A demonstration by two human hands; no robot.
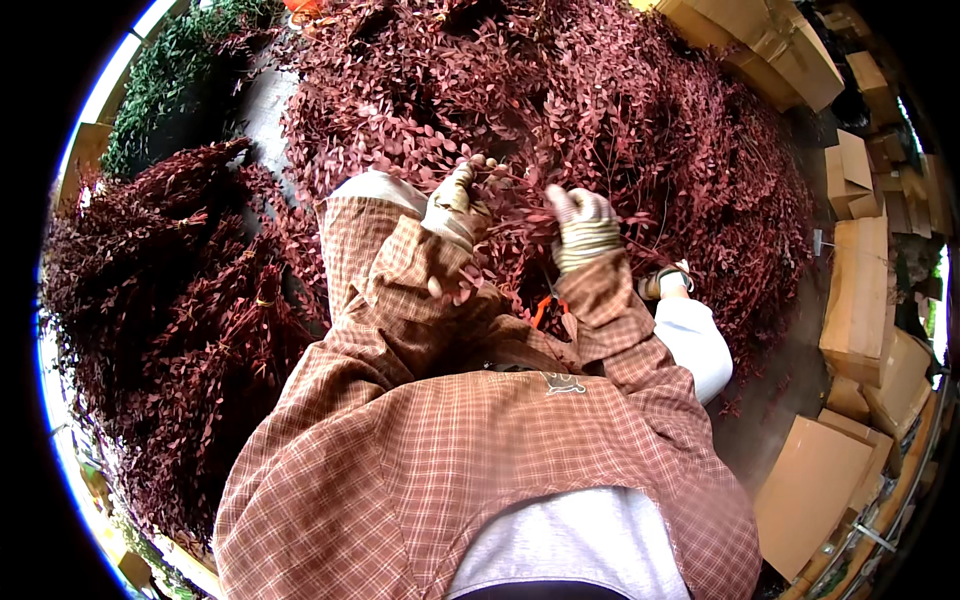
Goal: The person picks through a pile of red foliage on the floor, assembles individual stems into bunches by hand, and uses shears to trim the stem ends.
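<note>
My left hand, in a cream work glove, pinches thin stems of a red-leaved sprig above my bent knee. My right hand, in a glove with a striped cuff, is curled at the right side of the same sprig. Its fingertips are blurred, so its hold on the stems is unclear. Under the hands, orange-handled pruning shears show partly between my forearms. A large heap of loose red-leaved branches spreads in front of me and surrounds both hands.
Tied bundles of dark red foliage are piled at the left. Beyond them lies green foliage. Cardboard boxes line the right side, with others at the far right. Grey floor shows beside my right leg.
</note>
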